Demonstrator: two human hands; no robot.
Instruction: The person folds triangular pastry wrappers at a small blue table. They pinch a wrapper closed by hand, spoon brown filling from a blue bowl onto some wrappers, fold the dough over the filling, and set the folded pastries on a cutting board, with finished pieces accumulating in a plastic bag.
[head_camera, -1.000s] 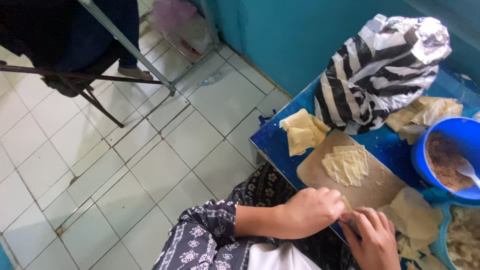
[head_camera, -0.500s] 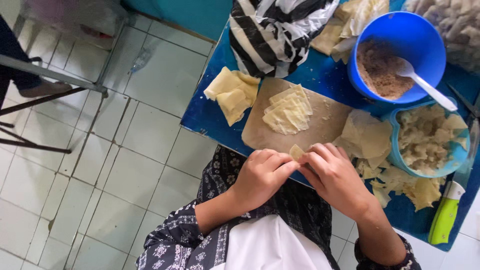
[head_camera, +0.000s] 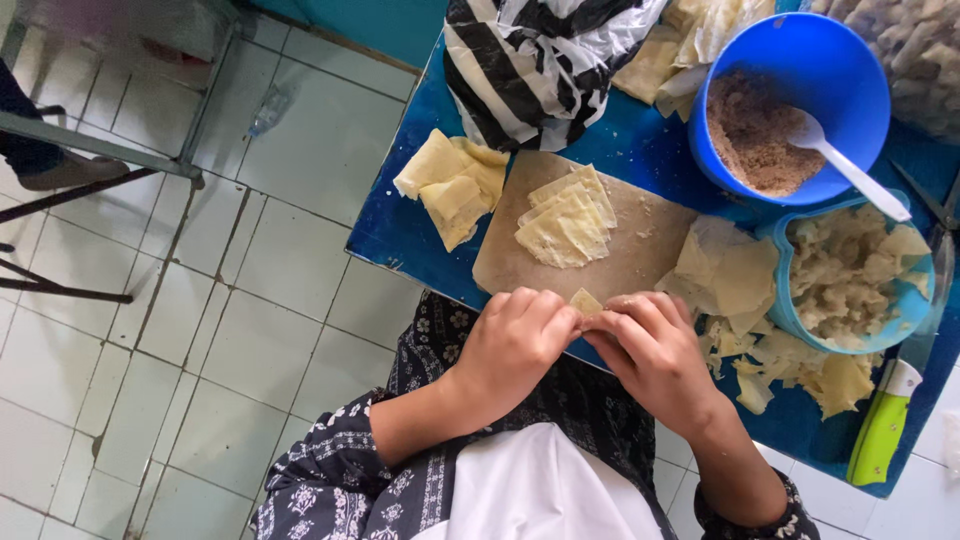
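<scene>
My left hand (head_camera: 515, 340) and my right hand (head_camera: 650, 350) meet at the near edge of a blue table (head_camera: 410, 240), both pinching one small pale dough wrapper (head_camera: 585, 301) between their fingertips. Just beyond them lies a brown cutting board (head_camera: 640, 250) with a fanned stack of square wrappers (head_camera: 567, 217) on it. A loose pile of folded wrappers (head_camera: 452, 183) lies on the table left of the board.
A blue bowl (head_camera: 800, 60) with brown filling and a white spoon (head_camera: 850, 165) stands at the back right. A light-blue container (head_camera: 855, 275) holds folded dumplings, with dough scraps (head_camera: 790, 365) and a green-handled knife (head_camera: 882, 425) beside it. A striped plastic bag (head_camera: 540, 60) sits behind the board. White tiled floor (head_camera: 200, 330) lies left.
The view has swung right and downward, bringing the table, bowls and knife into full sight. Both hands stay together on the wrapper at the table's near edge.
</scene>
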